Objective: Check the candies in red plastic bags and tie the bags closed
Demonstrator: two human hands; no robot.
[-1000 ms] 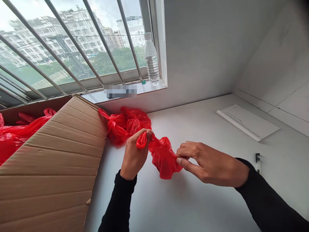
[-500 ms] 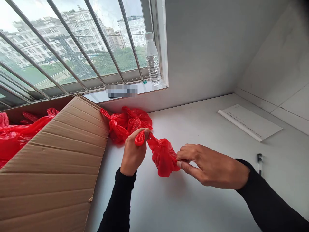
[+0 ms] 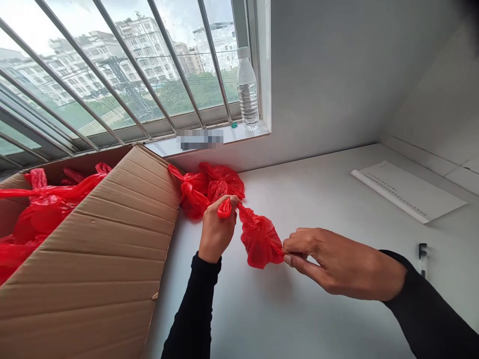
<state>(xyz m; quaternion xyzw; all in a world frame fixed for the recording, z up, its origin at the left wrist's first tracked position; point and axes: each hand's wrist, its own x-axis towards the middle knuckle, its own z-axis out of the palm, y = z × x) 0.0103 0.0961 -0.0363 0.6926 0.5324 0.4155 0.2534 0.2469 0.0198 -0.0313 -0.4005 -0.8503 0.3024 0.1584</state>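
A knotted red plastic bag [image 3: 261, 242] is stretched between my two hands over the white tabletop. My left hand [image 3: 219, 230] is closed round one twisted end, and a loop of red plastic pokes out of the fist. With thumb and fingertips, my right hand [image 3: 333, 262] pinches the bag's right edge. What the bag contains, if anything, cannot be seen. Just behind my left hand, more tied red bags [image 3: 209, 185] lie against the wall and the box.
An open cardboard box [image 3: 108, 239] holding red bags [image 3: 41, 214] stands at left. Under the barred window, the sill [image 3: 164, 146] bears a water bottle [image 3: 248, 94] and a blurred-out item [image 3: 200, 139]. A paper pad [image 3: 407, 192] and a pen [image 3: 422, 259] lie at right.
The view has shifted a little left, so everything sits further right in the picture. Both hands keep their hold on the red bag, which looks slightly more drawn out sideways.
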